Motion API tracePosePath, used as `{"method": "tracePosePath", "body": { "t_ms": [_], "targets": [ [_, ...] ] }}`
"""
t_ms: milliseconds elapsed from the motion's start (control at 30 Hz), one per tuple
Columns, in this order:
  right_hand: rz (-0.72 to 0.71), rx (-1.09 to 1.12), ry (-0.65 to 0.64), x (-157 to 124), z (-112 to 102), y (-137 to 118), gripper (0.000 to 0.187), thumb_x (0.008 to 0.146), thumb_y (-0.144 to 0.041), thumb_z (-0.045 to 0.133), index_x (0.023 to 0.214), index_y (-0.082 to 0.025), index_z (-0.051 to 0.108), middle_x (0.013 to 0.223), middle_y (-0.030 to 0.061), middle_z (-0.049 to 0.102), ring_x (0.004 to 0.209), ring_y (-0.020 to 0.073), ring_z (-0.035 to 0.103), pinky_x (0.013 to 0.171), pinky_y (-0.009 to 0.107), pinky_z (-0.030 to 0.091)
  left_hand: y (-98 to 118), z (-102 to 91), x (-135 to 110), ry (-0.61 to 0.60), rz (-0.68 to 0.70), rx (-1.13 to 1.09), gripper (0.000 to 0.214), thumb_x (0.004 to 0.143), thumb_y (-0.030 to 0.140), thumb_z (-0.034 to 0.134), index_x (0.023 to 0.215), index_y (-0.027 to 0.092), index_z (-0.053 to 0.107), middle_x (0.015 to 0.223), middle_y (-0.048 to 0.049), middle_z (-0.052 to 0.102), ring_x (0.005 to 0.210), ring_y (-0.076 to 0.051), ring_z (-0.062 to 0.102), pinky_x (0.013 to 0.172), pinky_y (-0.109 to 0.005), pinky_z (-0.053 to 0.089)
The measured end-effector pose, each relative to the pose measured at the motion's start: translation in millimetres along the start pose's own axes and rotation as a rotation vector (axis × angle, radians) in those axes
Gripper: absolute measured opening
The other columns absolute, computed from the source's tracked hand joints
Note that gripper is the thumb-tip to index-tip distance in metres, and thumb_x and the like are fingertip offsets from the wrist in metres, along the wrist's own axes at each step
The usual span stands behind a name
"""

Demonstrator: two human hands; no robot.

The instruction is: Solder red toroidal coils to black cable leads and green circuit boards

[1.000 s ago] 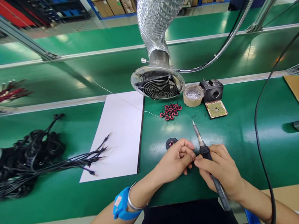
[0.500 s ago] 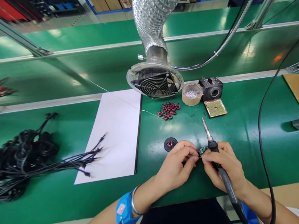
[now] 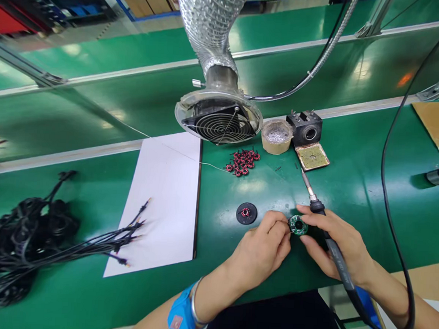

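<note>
A small round green circuit board [image 3: 298,225] is pinched between the fingertips of both hands just above the green bench. My left hand [image 3: 263,250], closed, grips its left edge; a blue wrist strap [image 3: 178,315] sits on that wrist. My right hand [image 3: 336,244] touches the board's right edge and also holds a soldering iron [image 3: 325,230], whose tip points up and away toward the back of the bench. A black disc with a red coil [image 3: 246,213] lies on the mat just left of my left hand.
A fume extractor fan on a foil duct [image 3: 218,116] hangs over the back of the bench. A pile of red coils [image 3: 242,162], a solder-wool tin [image 3: 277,136] and an iron stand with sponge [image 3: 308,135] sit behind. White paper [image 3: 165,201] and black cables [image 3: 32,242] lie left.
The round green board has come into full view between my fingertips. The iron's tip has swung right and farther back. The view has shifted a little left.
</note>
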State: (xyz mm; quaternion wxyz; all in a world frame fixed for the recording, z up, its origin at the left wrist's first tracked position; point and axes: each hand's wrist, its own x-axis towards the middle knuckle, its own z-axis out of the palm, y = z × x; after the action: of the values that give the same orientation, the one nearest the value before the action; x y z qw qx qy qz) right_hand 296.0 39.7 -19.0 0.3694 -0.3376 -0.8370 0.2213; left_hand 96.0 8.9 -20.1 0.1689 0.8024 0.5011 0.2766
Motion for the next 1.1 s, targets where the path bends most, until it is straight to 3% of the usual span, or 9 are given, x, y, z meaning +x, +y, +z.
{"method": "tracePosePath", "body": {
  "t_ms": [167, 333, 533, 900, 1100],
  "targets": [
    [-0.022, -0.057, 0.036, -7.4, -31.5, -17.5, 0.052, 0.086, -0.005, 0.054, 0.135, -0.022, 0.052, 0.095, 0.0052, 0.071, 0.081, 0.0166, 0.068, 0.069, 0.029, 0.057, -0.1, -0.7, -0.4, -0.011, -0.007, 0.0, 0.006, 0.094, 0.017, 0.047, 0.095, 0.02, 0.052, 0.099, -0.0039, 0.061, 0.075, -0.012, 0.066, 0.054, -0.018, 0.057],
    [-0.006, -0.157, -0.067, -19.3, -57.8, -42.3, 0.042, 0.083, -0.012, 0.055, 0.124, -0.018, 0.06, 0.091, 0.0086, 0.07, 0.08, 0.0214, 0.068, 0.065, 0.033, 0.057, -1.0, 0.2, -2.6, -0.003, -0.01, -0.024, 0.006, 0.093, 0.017, 0.048, 0.094, 0.02, 0.053, 0.1, -0.004, 0.061, 0.074, -0.011, 0.066, 0.057, -0.018, 0.058],
    [-0.028, -0.091, -0.006, -11.2, -47.1, -49.7, 0.034, 0.077, -0.007, 0.053, 0.107, -0.019, 0.061, 0.074, 0.0056, 0.07, 0.066, 0.0211, 0.068, 0.058, 0.034, 0.056, -2.4, 3.1, -3.6, 0.023, 0.015, 0.0, 0.007, 0.091, 0.014, 0.051, 0.094, 0.019, 0.054, 0.1, -0.0042, 0.062, 0.075, -0.012, 0.066, 0.057, -0.017, 0.058],
    [-0.027, -0.09, -0.015, -9.0, -41.3, -49.0, 0.033, 0.077, -0.008, 0.053, 0.107, -0.018, 0.061, 0.075, 0.0052, 0.069, 0.064, 0.0187, 0.066, 0.06, 0.035, 0.056, -0.3, 3.2, -2.1, 0.051, 0.038, 0.072, 0.007, 0.093, 0.015, 0.048, 0.094, 0.018, 0.054, 0.097, -0.0046, 0.064, 0.073, -0.012, 0.068, 0.055, -0.019, 0.057],
    [-0.007, -0.122, -0.047, -11.7, -41.0, -52.0, 0.035, 0.077, -0.01, 0.053, 0.11, -0.022, 0.061, 0.075, 0.0041, 0.068, 0.065, 0.0215, 0.067, 0.06, 0.038, 0.056, -0.9, 5.1, -3.0, 0.063, 0.053, 0.121, 0.008, 0.092, 0.013, 0.047, 0.094, 0.018, 0.053, 0.097, -0.004, 0.065, 0.072, -0.012, 0.068, 0.054, -0.018, 0.057]
  ]
}}
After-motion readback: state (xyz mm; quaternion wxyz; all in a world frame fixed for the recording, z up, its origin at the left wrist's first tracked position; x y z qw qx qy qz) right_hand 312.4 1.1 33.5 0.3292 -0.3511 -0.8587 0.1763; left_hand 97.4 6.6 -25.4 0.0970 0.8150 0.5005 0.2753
